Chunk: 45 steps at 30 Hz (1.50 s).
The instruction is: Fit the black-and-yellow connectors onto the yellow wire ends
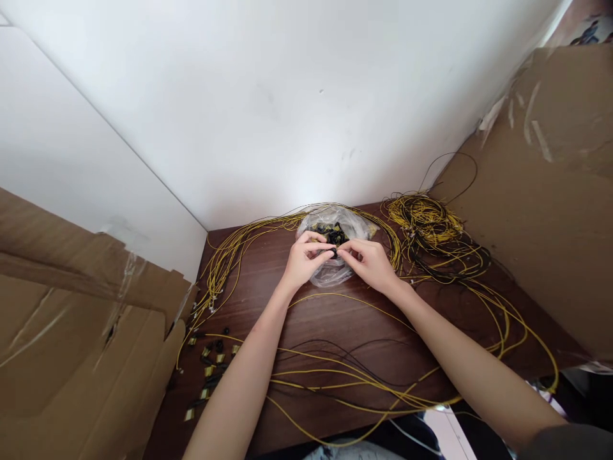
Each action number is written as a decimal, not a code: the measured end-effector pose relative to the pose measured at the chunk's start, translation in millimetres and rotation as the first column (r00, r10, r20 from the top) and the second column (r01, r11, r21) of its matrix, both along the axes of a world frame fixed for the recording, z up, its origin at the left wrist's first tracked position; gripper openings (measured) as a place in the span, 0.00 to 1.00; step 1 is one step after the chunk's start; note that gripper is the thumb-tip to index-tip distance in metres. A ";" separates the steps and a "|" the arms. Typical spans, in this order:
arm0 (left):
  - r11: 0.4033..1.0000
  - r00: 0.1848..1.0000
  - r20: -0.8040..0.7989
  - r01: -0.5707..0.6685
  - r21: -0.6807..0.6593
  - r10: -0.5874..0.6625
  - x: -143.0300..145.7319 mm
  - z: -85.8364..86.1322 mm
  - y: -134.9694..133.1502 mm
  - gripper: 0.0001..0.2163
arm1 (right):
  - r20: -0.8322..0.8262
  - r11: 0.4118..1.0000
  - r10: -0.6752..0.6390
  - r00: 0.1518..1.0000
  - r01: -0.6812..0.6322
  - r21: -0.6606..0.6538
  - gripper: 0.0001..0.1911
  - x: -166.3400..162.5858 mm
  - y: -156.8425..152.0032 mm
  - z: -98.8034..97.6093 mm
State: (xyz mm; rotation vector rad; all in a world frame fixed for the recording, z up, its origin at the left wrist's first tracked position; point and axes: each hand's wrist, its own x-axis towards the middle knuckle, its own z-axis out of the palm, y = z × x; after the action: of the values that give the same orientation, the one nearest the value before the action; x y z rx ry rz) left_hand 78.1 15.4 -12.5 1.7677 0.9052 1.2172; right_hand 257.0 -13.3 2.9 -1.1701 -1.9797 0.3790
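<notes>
A small black part (334,253) was pinched between the two hands: the fingertips of the left hand (302,259) were closed on it from one side and those of the right hand (370,262) from the other, thumbs and forefingers drawn together with no gap to be seen. The part was too small for its shape to be made out. It was judged to be a light, hard plastic piece, stiff and not fragile, easily lost from a loose pinch and best taken by its sides with the fingertips alone. Directly beneath and just beyond the fingers, a clear plastic bag (330,276) was lying, thin, crinkled and glossy, with more dark pieces heaped inside it; the bag was judged soft and apt to slide. Under the wrists a dark brown wooden table (297,319) was seen, smooth and matt. Thin yellow wires (335,383) were spread in loose loops nearer the body than the fingers, and a tangled coil (426,223) of yellow and black wire was lying to the right of the right-hand fingers. Small brass-coloured terminals (211,367) were scattered well to the left of the left-hand fingers, near creased brown cardboard (71,332).
</notes>
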 end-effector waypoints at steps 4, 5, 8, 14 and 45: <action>1.000 1.000 0.009 -0.012 0.002 0.012 0.2 1.0 -0.6 0.07 | -0.007 1.000 0.008 1.000 -0.008 -0.002 0.08 0.4 -0.7 2.2; 1.000 1.000 0.022 -0.017 -0.003 0.017 0.3 1.6 -0.8 0.07 | -0.007 1.000 0.000 1.000 0.000 0.000 0.07 1.0 -0.8 2.9; 0.999 0.998 0.058 -0.029 -0.028 0.030 0.5 3.5 -1.1 0.07 | -0.004 1.000 -0.028 1.000 0.028 0.010 0.05 3.3 -0.7 4.4; 0.999 0.998 0.051 -0.033 -0.017 0.034 0.9 4.4 -1.1 0.07 | 0.005 0.999 -0.031 1.000 0.031 0.026 0.06 5.1 0.2 2.8; 1.000 1.000 -0.023 -0.019 0.010 0.019 1.7 3.4 -2.8 0.06 | 0.042 1.000 -0.004 0.999 0.003 0.029 0.07 3.0 -1.0 3.4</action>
State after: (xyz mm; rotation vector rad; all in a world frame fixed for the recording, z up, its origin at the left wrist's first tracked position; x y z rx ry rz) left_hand 79.8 12.6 -9.2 1.7876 0.9327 1.2181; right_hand 260.0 -14.3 6.2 -1.1719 -2.0121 0.3253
